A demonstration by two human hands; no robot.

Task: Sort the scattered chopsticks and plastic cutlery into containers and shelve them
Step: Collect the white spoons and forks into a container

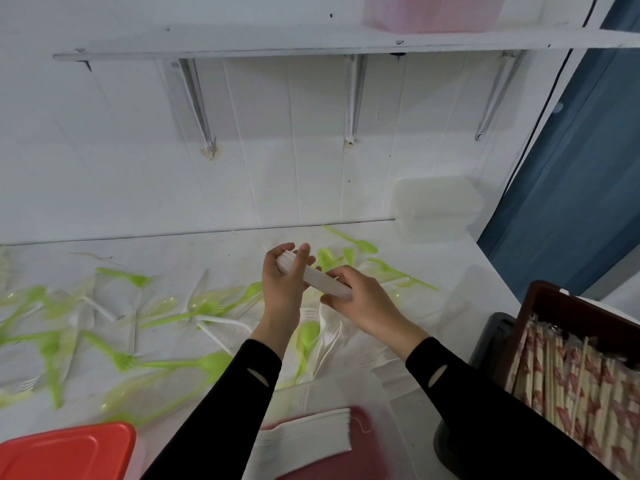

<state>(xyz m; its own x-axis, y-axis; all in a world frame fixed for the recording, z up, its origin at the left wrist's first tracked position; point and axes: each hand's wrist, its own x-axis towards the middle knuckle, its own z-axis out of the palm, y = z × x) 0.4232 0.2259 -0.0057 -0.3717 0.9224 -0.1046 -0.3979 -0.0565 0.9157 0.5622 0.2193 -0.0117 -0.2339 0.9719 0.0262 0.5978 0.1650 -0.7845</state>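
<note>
Just above the white table [156, 251], in the head view, one bundle of white plastic cutlery [327, 283] lies slantwise between the two hands. Its far end sits inside the left hand [282, 277] and its near end inside the right hand [363, 301]. The left fingers curl round the far end with the thumb across it, and the right thumb and fingers close on the near end, so both hands grip the same bundle. Under and around them, green cutlery [207, 363] and white forks [329, 337] lie scattered, blurred and too many to count. One clear tub [332, 384] at the near edge holds a stack of white pieces, with one red lid [65, 452] to its left. One brown crate [554, 306] on the right holds paper-wrapped chopsticks [571, 386]. One pale tub [436, 209] stands against the wall, and one pink box [429, 12] sits on the shelf [242, 39], which is carried by three brackets [355, 98].
</note>
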